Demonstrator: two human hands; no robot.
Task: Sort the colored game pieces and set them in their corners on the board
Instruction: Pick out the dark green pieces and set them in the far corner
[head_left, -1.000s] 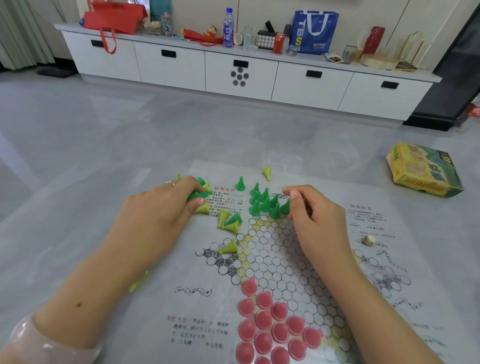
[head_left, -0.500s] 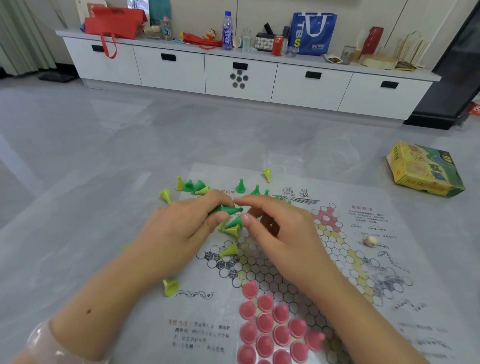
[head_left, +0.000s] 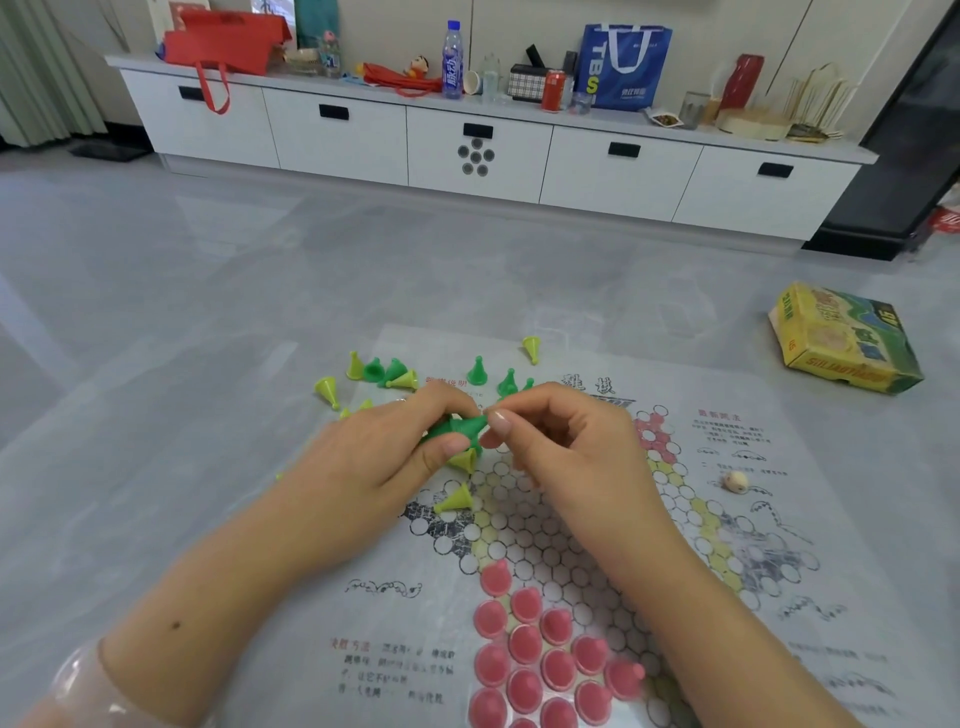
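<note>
The left hand (head_left: 384, 457) gripped a few dark green cone pieces (head_left: 460, 427) above the board (head_left: 597, 519), their long axis nearly level and the tips pointing right. The right hand (head_left: 561, 447) pinched the tip of the front cone. The left fingers hid how many cones there were. The pink pieces (head_left: 545, 660) stood in the near corner, cut off by the lower edge.

Cut off at the bottom edge: pink pieces (head_left: 540, 670) in the near corner, lowest row only half showing, and the board (head_left: 779, 545) itself. Hidden under the left hand (head_left: 374, 467): most of the dark green cones (head_left: 460, 427), count impossible to tell. Behind the right hand (head_left: 566, 447): more green pieces, tips barely peeking. Too small to read: print on the board. Unidentifiable: small beige lump (head_left: 735, 481).
</note>
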